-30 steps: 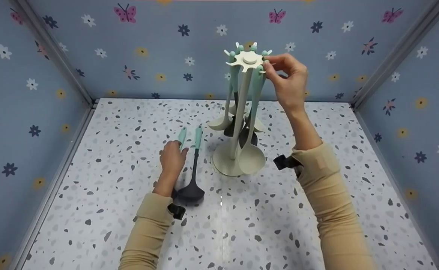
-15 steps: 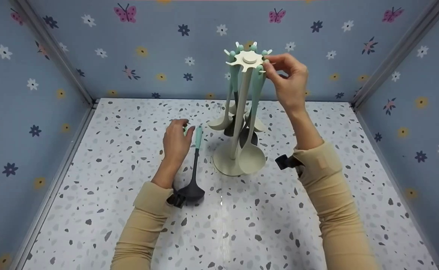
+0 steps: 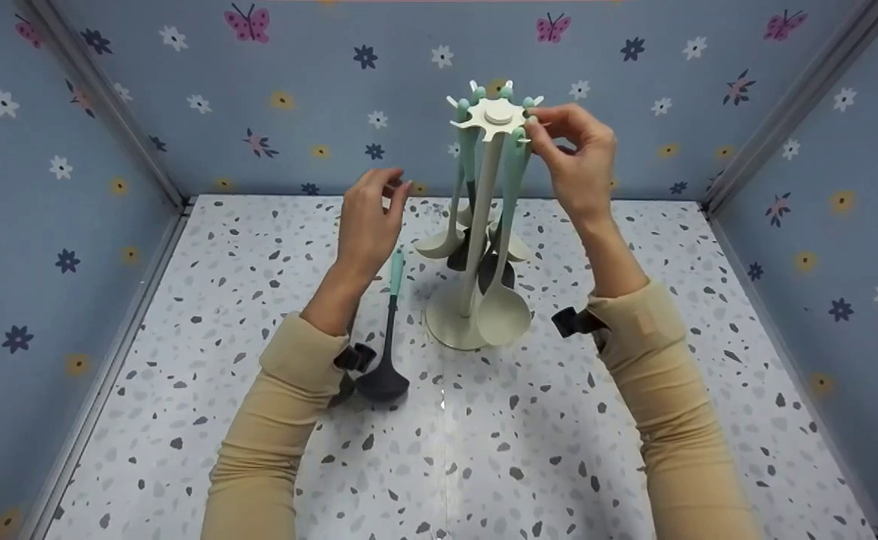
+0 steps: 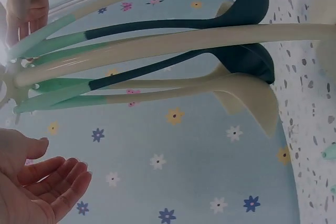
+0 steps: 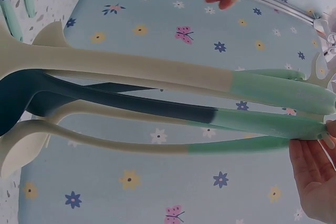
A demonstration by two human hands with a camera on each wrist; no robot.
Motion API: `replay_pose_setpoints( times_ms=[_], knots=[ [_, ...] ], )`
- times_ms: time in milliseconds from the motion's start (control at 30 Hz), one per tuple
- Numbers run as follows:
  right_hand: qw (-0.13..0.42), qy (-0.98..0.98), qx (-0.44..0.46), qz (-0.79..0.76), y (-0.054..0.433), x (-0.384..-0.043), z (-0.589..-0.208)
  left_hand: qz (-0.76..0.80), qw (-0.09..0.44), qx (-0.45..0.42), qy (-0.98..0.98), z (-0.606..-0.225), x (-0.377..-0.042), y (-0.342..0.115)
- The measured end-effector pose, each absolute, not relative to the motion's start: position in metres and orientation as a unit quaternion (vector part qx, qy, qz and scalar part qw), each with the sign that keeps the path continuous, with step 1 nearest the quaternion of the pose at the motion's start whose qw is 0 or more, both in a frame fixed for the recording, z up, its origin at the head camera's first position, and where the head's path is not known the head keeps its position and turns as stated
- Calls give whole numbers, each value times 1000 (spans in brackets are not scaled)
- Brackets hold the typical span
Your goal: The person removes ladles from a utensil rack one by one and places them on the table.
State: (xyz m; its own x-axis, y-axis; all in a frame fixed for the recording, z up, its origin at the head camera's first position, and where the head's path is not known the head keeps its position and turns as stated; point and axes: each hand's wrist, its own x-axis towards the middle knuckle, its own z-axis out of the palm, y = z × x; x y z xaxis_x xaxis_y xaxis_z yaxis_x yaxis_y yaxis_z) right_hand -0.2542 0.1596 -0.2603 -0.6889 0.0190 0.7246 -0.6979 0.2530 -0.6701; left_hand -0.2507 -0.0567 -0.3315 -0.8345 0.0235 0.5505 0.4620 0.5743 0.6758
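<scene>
In the head view, my right hand (image 3: pixel 580 154) pinches the top of a mint handle at the rim of a cream utensil rack (image 3: pixel 499 114). The right wrist view shows it as the handle end of a dark spoon (image 5: pixel 157 103), which hangs there. In front of that hangs a cream ladle (image 3: pixel 504 315), with more cream and dark utensils behind. My left hand (image 3: pixel 370 217) is raised left of the rack, holding nothing, its fingers loosely bent and apart from the rack. Below it, a black ladle (image 3: pixel 383 382) with a mint handle lies on the table.
Beside the black ladle lies another dark utensil (image 3: pixel 343 391), mostly hidden by my left forearm. The rack's round base (image 3: pixel 450 330) stands on the speckled white table (image 3: pixel 514 450). Blue patterned walls (image 3: pixel 221 112) enclose the back and sides.
My left hand has risen from beside the handles on the table and moved away, toward the back wall. The right hand stays at the rack's top, and the utensils have not visibly moved.
</scene>
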Motion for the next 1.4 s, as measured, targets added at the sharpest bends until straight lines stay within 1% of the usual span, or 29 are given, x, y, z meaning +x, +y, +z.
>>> replay_pose_setpoints(
  times_ms=[267,700,900,1200,1400],
  knots=[
    [317,-724,234,566,160,-255,-261,-454,247,-165,-840,-300,-262,-43],
    [312,-721,233,573,159,-255,-260,-460,251,-191,-830,-273,-284,-24],
    [303,-719,225,584,160,-256,-260,-446,258,-212,-831,-264,-291,-19],
    [299,-719,232,582,160,-255,-258,-432,273,-206,-834,-260,-292,-18],
    [276,-737,189,587,160,-253,-254,-444,278,-216,-824,-260,-291,-18]
  ],
)
